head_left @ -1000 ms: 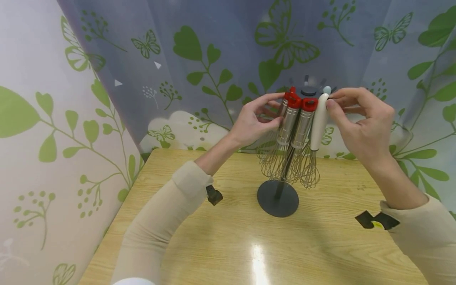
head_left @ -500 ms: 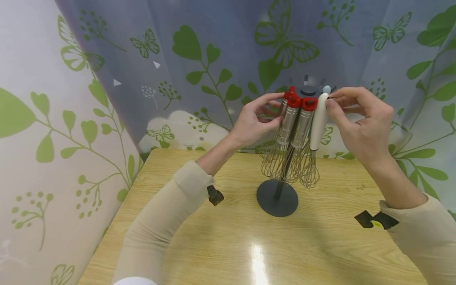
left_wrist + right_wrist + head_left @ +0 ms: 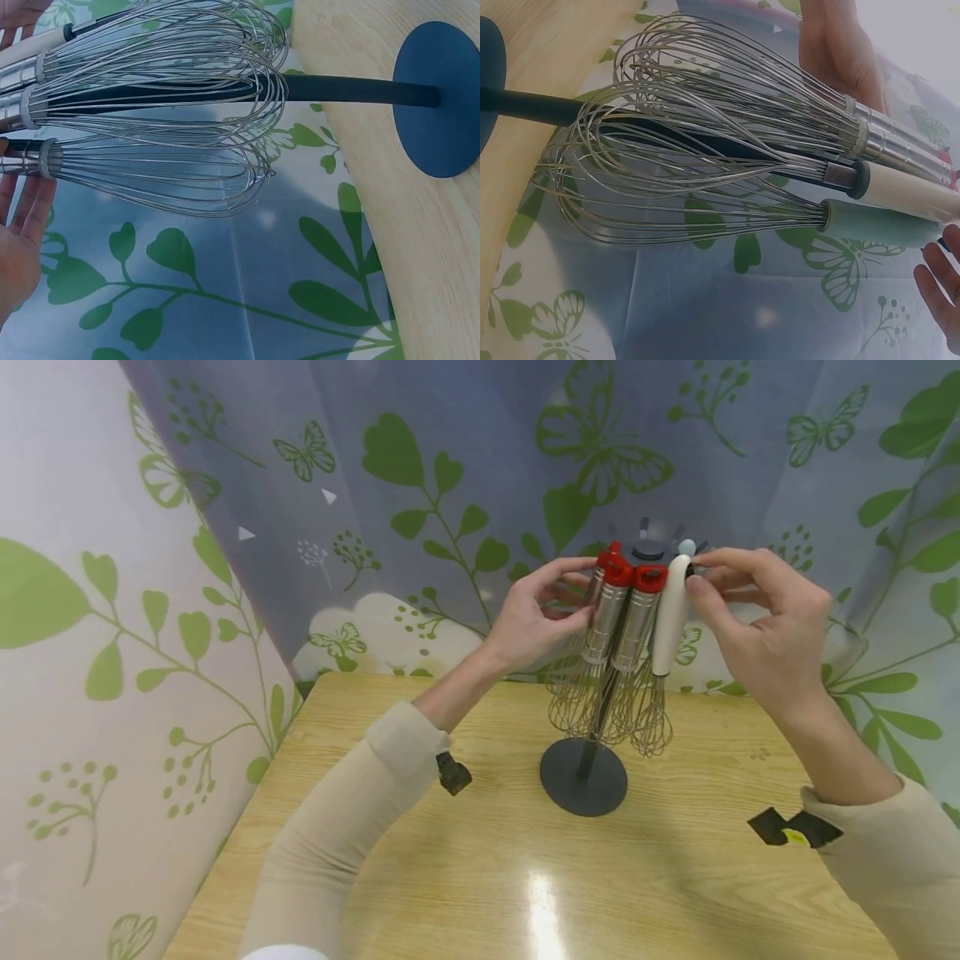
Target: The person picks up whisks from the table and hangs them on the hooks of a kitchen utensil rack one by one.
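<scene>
Several wire whisks hang from a dark stand (image 3: 592,777). In the head view my left hand (image 3: 528,614) holds the leftmost red-capped whisk (image 3: 597,581), thumb in front and fingers behind its steel handle. Beside it hang two more red-capped whisks, then a white-handled whisk (image 3: 671,618). A pale mint-handled whisk (image 3: 877,221) hangs behind that one, mostly hidden in the head view. My right hand (image 3: 780,618) is at the tops of the white and mint handles, thumb and index finger near a small black part. Whether it pinches anything is unclear.
The stand's round base rests on a wooden table (image 3: 480,835) near its back edge. A patterned curtain (image 3: 465,460) with green leaves and butterflies hangs behind and at the left. The stand's upper hooks (image 3: 648,539) rise behind the handles.
My right thumb has shifted slightly away from the white handle, baring a small black part. My left hand and the whisks have hardly moved.
</scene>
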Tool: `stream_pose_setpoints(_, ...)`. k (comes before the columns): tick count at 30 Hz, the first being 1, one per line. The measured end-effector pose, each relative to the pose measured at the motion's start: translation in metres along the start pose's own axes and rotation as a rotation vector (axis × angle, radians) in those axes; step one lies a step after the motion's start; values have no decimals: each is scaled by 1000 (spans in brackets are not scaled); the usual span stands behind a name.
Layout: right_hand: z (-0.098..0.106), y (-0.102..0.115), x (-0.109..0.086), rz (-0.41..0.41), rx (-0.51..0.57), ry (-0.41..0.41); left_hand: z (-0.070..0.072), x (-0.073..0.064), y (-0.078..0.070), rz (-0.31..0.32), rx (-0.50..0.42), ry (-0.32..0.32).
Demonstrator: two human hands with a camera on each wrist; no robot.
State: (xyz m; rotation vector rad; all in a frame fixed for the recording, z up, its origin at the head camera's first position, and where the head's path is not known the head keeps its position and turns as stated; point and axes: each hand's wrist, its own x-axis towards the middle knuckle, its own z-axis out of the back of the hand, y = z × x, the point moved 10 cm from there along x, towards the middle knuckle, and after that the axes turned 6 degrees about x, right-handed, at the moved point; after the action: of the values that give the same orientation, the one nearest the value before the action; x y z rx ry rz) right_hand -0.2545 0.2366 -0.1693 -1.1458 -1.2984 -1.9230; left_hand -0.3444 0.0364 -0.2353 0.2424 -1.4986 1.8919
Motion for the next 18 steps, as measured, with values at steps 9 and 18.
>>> stream_pose_setpoints(9, 0, 2, -2, 29, -14, 18, 3, -2, 4, 25, 12, -8)
stream_pose_setpoints(18, 1, -4, -11, 41, -16, 56, 6, -7, 10, 62, 38, -3)
